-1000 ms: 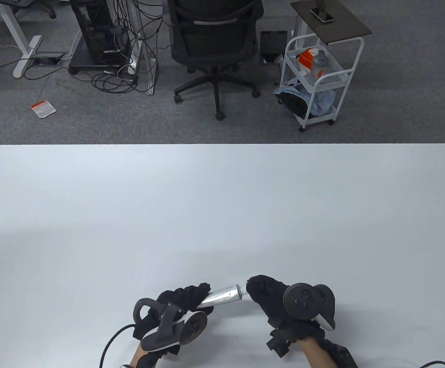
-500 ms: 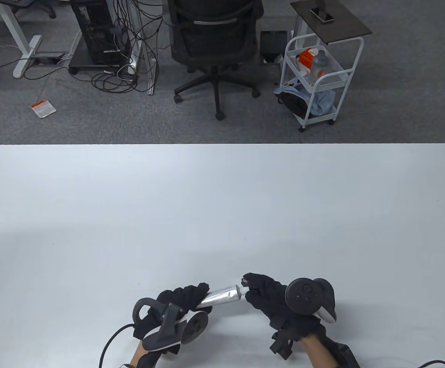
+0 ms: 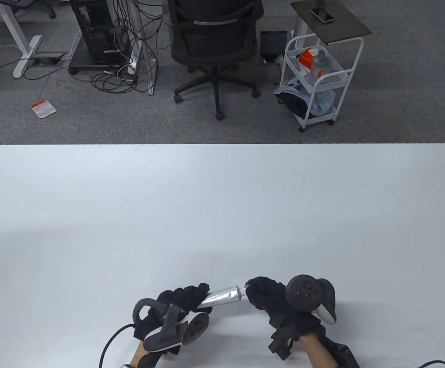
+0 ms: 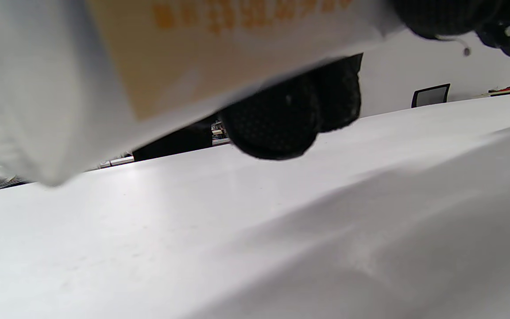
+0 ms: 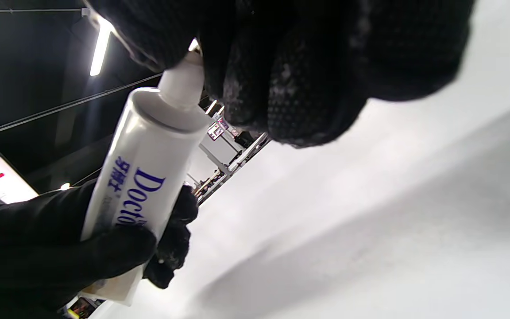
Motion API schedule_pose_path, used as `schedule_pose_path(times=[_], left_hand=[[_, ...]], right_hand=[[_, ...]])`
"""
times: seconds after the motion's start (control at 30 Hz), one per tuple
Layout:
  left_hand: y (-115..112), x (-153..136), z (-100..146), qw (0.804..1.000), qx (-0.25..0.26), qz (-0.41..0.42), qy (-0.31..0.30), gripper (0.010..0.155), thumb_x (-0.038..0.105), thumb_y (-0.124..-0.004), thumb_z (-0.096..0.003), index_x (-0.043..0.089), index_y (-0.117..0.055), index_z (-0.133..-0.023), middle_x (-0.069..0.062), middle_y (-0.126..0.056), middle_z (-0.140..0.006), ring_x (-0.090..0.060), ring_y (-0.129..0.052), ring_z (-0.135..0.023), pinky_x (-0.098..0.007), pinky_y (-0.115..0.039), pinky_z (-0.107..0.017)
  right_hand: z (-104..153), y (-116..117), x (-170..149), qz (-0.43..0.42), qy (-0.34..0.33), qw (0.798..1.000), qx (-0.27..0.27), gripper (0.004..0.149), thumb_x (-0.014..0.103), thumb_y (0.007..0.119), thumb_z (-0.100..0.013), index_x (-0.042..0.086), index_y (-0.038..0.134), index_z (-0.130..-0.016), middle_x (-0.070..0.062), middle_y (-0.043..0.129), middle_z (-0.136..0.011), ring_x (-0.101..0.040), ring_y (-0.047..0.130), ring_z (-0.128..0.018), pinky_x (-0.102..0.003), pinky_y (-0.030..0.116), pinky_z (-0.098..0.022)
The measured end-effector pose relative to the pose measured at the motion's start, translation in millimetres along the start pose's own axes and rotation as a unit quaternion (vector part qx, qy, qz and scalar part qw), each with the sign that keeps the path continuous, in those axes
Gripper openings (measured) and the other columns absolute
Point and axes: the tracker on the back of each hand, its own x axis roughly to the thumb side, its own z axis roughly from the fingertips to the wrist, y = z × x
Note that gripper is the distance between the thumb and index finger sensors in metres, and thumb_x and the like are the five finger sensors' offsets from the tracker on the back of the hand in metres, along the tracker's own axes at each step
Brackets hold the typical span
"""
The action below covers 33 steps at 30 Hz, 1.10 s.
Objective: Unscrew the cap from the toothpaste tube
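Toothpaste tube (image 3: 222, 297): we see it held in the air just above the counter (image 3: 222, 211), near the middle of the counter's near edge, lying roughly level with its nozzle end pointing to the person's right. In the right wrist view the body (image 5: 142, 164) is white with blue lettering.

Tube cap (image 5: 183, 84): we find it at the tube's right end, a white piece at the neck, its tip hidden among the right fingers. We cannot tell whether it is loosened.

Right hand (image 3: 272, 301): its fingers (image 5: 290, 84) are closed together around the cap end of the tube; the tracker sits on the back of the hand.

Left hand (image 3: 176, 303): its fingers (image 5: 60, 248) are wrapped around the tube's rear part, clamped on it. In the left wrist view the tube's flat end (image 4: 104, 66) fills the top of the picture, with fingertips (image 4: 277, 119) below it.

Counter: white, and both hands hover close to its near edge.

Beyond the far edge: we note an office chair (image 3: 213, 42) on grey carpet, a white trolley (image 3: 318, 80) to its right and a computer tower (image 3: 98, 32) with cables to its left.
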Motion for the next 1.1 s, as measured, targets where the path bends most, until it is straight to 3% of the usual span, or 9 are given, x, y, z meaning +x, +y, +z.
schedule_pose_path(times=[0.17, 0.27, 0.37, 0.53, 0.63, 0.83, 0.97, 1.1], left_hand=[[0.4, -0.4, 0.5, 1.000, 0.000, 0.001, 0.002, 0.075, 0.063, -0.063, -0.0443, 0.019, -0.062, -0.105, -0.007, -0.085, -0.090, -0.025, -0.095, -0.072, -0.042, -0.083, -0.058], [0.5, -0.2, 0.4, 1.000, 0.001, 0.006, 0.001, 0.075, 0.063, -0.063, -0.0443, 0.019, -0.062, -0.105, -0.007, -0.085, -0.090, -0.026, -0.095, -0.072, -0.042, -0.083, -0.057], [0.4, 0.3, 0.5, 1.000, 0.002, 0.003, 0.001, 0.075, 0.063, -0.064, -0.0443, 0.019, -0.062, -0.105, -0.007, -0.086, -0.090, -0.026, -0.095, -0.072, -0.042, -0.083, -0.057], [0.8, 1.7, 0.7, 1.000, 0.004, 0.004, -0.003, 0.075, 0.063, -0.063, -0.0444, 0.019, -0.062, -0.105, -0.007, -0.086, -0.090, -0.025, -0.095, -0.072, -0.042, -0.083, -0.057], [0.9, 2.0, 1.1, 1.000, 0.004, -0.004, -0.002, 0.075, 0.063, -0.064, -0.0442, 0.020, -0.062, -0.105, -0.006, -0.085, -0.090, -0.025, -0.095, -0.073, -0.042, -0.083, -0.058], [1.7, 1.6, 1.0, 1.000, 0.001, -0.011, 0.000, 0.075, 0.063, -0.064, -0.0441, 0.020, -0.062, -0.105, -0.006, -0.085, -0.090, -0.026, -0.094, -0.073, -0.042, -0.083, -0.058], [3.7, -0.6, 1.9, 1.000, 0.008, -0.018, 0.008, 0.075, 0.063, -0.064, -0.0442, 0.020, -0.062, -0.105, -0.006, -0.085, -0.090, -0.025, -0.094, -0.073, -0.042, -0.083, -0.058], [5.2, -2.0, 2.5, 1.000, 0.011, -0.023, 0.013, 0.075, 0.063, -0.064, -0.0441, 0.020, -0.062, -0.105, -0.006, -0.085, -0.090, -0.025, -0.094, -0.073, -0.042, -0.083, -0.058]], right_hand=[[0.7, -1.2, 3.1, 0.004, -0.016, 1.000, 0.007, 0.053, 0.026, 0.078, -0.053, 0.005, 0.061, -0.098, -0.020, 0.082, -0.086, -0.037, 0.091, -0.066, -0.049, 0.080, -0.044], [1.8, -2.0, 2.4, 0.018, -0.010, 1.000, 0.012, 0.070, 0.043, 0.074, -0.052, 0.000, 0.053, -0.103, -0.025, 0.077, -0.090, -0.042, 0.087, -0.070, -0.052, 0.078, -0.046], [2.9, -2.8, -0.4, 0.011, 0.006, 1.000, -0.005, 0.068, 0.049, 0.062, -0.055, -0.003, 0.063, -0.098, -0.026, 0.083, -0.082, -0.043, 0.091, -0.062, -0.052, 0.079, -0.041], [1.9, -2.3, -0.7, 0.011, 0.021, 1.000, -0.008, 0.050, 0.040, 0.062, -0.058, 0.001, 0.075, -0.086, -0.021, 0.091, -0.069, -0.038, 0.096, -0.051, -0.050, 0.081, -0.034], [0.5, -0.9, 1.8, 0.011, 0.005, 1.000, 0.007, 0.045, 0.033, 0.065, -0.058, 0.001, 0.071, -0.089, -0.020, 0.089, -0.073, -0.037, 0.095, -0.055, -0.049, 0.081, -0.037], [0.2, -0.6, 4.6, 0.011, -0.021, 1.000, 0.018, 0.049, 0.023, 0.073, -0.055, 0.004, 0.060, -0.098, -0.020, 0.081, -0.086, -0.036, 0.091, -0.067, -0.049, 0.080, -0.044], [0.6, 1.4, 1.8, 0.008, -0.019, 0.999, 0.025, 0.069, 0.039, 0.072, -0.054, -0.001, 0.049, -0.105, -0.026, 0.075, -0.091, -0.043, 0.086, -0.072, -0.053, 0.077, -0.047], [0.7, 3.2, -3.7, 0.011, 0.011, 1.000, 0.013, 0.066, 0.046, 0.060, -0.057, -0.004, 0.059, -0.100, -0.027, 0.082, -0.083, -0.043, 0.090, -0.064, -0.053, 0.079, -0.042]])
